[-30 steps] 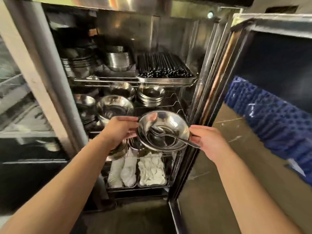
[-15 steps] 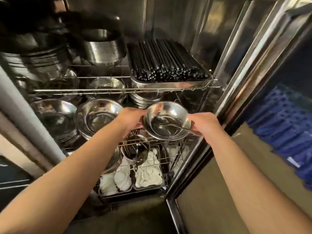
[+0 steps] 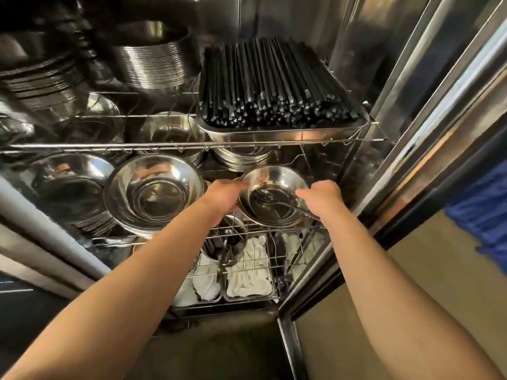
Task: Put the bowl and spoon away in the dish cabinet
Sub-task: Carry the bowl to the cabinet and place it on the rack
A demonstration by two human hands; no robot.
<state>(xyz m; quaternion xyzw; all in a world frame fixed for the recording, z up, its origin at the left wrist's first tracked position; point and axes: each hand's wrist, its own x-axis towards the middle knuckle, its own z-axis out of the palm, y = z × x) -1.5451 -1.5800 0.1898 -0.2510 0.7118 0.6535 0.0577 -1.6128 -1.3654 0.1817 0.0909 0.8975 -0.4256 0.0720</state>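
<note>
So the steel bowl (image 3: pixel 273 194) is up in the air right at the mouth of the dish cabinet (image 3: pixel 356 64), level with the middle wire shelf (image 3: pixel 290 229) and over its right-hand end. The spoon (image 3: pixel 277 202) is lying inside it, scoop end toward the left, handle running down-right and poking out over the rim.

Left hand (image 3: pixel 223 194) is clamped on the bowl's left rim, and right hand (image 3: pixel 319 197) is on the right rim right where that handle sticks out. It looks like it's pinning the handle too, but I can't really tell.

The stacked big bowls (image 3: pixel 155 192) sit just left of it on the same shelf, and a stack of similar small bowls (image 3: pixel 241 160) sits straight behind, under the chopstick tray (image 3: pixel 277 130). So I'd guess the move is forward and slightly up. The right hand is clearly the one placed to take the spoon, since the handle points at it.
</note>
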